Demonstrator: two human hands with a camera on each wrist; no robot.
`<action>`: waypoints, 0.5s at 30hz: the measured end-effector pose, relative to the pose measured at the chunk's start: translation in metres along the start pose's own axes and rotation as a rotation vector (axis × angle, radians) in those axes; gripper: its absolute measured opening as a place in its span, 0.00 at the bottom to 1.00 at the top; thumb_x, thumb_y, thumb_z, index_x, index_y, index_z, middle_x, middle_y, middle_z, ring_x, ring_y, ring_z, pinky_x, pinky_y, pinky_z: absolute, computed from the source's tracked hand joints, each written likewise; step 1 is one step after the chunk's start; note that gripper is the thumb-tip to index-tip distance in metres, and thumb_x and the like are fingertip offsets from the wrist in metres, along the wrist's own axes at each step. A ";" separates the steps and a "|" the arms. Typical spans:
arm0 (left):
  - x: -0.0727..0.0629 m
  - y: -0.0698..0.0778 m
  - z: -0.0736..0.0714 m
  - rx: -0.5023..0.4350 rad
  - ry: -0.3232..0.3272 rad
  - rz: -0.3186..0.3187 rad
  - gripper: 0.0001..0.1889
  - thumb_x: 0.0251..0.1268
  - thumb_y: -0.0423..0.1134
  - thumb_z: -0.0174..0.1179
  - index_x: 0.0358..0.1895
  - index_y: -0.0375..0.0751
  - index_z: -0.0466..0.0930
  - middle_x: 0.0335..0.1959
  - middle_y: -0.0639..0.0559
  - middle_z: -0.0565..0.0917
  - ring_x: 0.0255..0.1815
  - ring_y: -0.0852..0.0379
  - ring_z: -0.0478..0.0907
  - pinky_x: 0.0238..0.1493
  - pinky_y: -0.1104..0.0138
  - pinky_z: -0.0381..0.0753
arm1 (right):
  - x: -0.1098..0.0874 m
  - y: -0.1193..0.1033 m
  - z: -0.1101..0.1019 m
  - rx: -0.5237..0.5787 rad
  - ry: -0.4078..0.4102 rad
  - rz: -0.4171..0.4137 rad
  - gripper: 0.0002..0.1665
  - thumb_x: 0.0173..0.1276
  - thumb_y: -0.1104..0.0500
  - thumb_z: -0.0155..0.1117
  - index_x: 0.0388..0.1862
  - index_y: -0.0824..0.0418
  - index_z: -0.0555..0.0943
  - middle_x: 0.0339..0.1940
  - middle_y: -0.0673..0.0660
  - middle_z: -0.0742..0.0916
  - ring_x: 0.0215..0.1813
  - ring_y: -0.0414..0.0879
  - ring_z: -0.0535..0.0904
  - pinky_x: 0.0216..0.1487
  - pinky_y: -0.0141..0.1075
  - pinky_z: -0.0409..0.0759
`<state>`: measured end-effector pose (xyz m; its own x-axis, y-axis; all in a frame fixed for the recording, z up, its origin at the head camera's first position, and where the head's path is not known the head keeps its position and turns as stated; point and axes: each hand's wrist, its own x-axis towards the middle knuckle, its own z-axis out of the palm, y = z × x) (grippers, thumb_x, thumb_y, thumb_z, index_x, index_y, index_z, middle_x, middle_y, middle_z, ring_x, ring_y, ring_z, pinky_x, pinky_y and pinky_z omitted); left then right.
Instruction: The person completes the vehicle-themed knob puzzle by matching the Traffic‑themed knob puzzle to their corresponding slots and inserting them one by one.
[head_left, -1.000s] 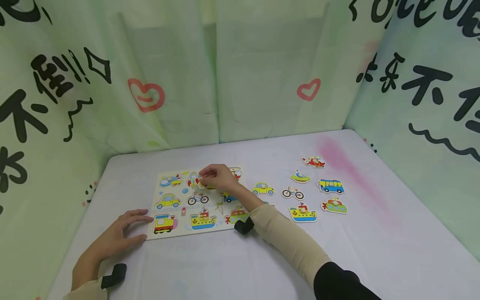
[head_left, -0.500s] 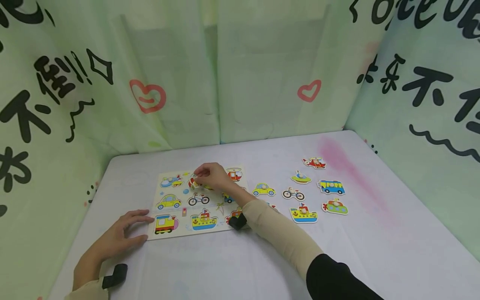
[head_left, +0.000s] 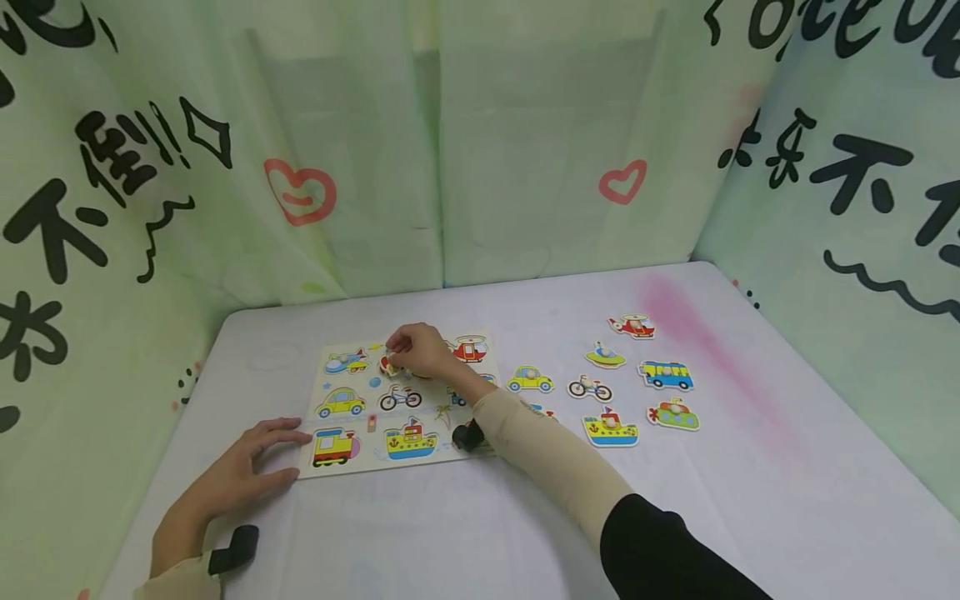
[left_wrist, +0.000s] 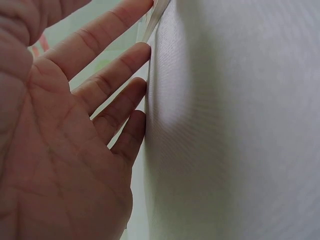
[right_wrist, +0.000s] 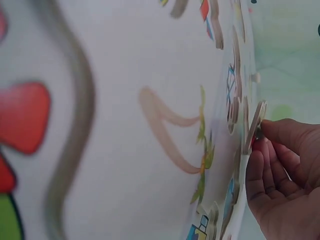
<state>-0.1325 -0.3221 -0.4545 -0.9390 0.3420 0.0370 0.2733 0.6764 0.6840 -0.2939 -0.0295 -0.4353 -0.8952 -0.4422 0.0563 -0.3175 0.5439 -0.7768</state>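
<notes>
My right hand (head_left: 422, 350) is over the upper part of a white puzzle board (head_left: 372, 452) printed with vehicles. Thumb and fingers pinch a small puzzle piece (right_wrist: 256, 126), seen edge-on in the right wrist view. In the head view its red part shows at the fingertips, on the board's rocket (head_left: 386, 365) place; the hand hides the rest. My left hand (head_left: 240, 467) rests at the board's left edge, fingers extended, fingertips touching it. In the left wrist view the left palm (left_wrist: 65, 150) holds nothing.
Loose vehicle pieces lie right of the board: a yellow car (head_left: 530, 379), a bicycle (head_left: 589, 389), a ship (head_left: 611, 428), a submarine (head_left: 673, 414), a bus (head_left: 666, 375), a flying saucer (head_left: 604, 356) and a helicopter (head_left: 632, 326). Curtains (head_left: 442, 150) enclose the white table (head_left: 420, 542).
My right hand has shifted slightly left and up over the rocket place, and its forearm has followed. More of the rocket is covered now. My left hand stays at the board's edge.
</notes>
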 end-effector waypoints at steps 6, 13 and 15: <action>0.000 -0.002 -0.001 -0.016 0.011 0.037 0.21 0.57 0.35 0.74 0.56 0.45 0.84 0.68 0.35 0.73 0.70 0.28 0.63 0.64 0.28 0.62 | 0.003 -0.001 0.003 -0.034 -0.009 -0.019 0.10 0.68 0.66 0.70 0.47 0.67 0.85 0.40 0.58 0.87 0.40 0.43 0.79 0.42 0.27 0.77; -0.001 -0.002 -0.002 -0.036 0.004 0.029 0.21 0.59 0.36 0.73 0.56 0.44 0.84 0.69 0.35 0.72 0.72 0.27 0.61 0.65 0.29 0.60 | 0.004 -0.005 0.008 -0.101 -0.022 -0.014 0.10 0.70 0.65 0.69 0.48 0.66 0.85 0.41 0.58 0.87 0.42 0.44 0.80 0.45 0.29 0.78; -0.001 -0.002 -0.002 -0.044 0.001 0.020 0.21 0.59 0.36 0.73 0.57 0.44 0.83 0.70 0.35 0.71 0.72 0.27 0.60 0.66 0.28 0.59 | 0.004 -0.005 0.009 -0.109 -0.020 -0.005 0.10 0.70 0.65 0.68 0.48 0.66 0.85 0.41 0.58 0.87 0.42 0.44 0.80 0.45 0.30 0.78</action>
<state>-0.1323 -0.3245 -0.4545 -0.9334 0.3550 0.0518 0.2829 0.6396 0.7148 -0.2927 -0.0405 -0.4365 -0.8873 -0.4588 0.0468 -0.3554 0.6155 -0.7034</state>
